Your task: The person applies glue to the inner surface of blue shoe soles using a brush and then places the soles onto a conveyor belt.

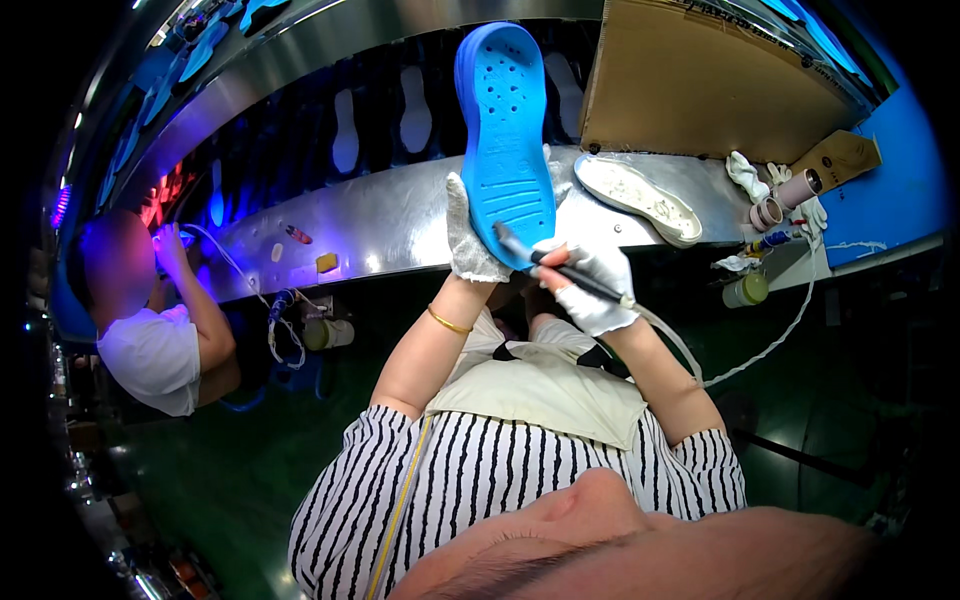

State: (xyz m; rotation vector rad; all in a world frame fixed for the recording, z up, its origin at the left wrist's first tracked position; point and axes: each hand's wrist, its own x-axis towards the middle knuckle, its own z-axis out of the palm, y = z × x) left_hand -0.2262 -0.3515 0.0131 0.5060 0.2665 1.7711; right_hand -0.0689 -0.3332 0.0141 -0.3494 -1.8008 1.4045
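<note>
A bright blue shoe sole point(507, 150), toe pointing away from me, is held up over the metal ledge by my left hand point(470, 238). That hand wears a pale glove and is closed around the near end and sides of the sole, its far fingers partly hidden behind it. In my right hand point(600, 285), whose white glove leaves some fingertips bare, is a dark-handled brush point(582, 277) with a whitish tube running from its back end. The bristle tip lies at the near left part of the sole. To the right, a white sole point(642, 198) rests on the ledge.
Behind the metal ledge point(380, 220), several grey soles lie on a dark conveyor point(345, 130). A cardboard box point(700, 90) stands back right, near gloves point(747, 176), tape rolls point(798, 188) and a hanging jar point(745, 291). Another person point(155, 340) works at left, near a yellow block point(327, 263).
</note>
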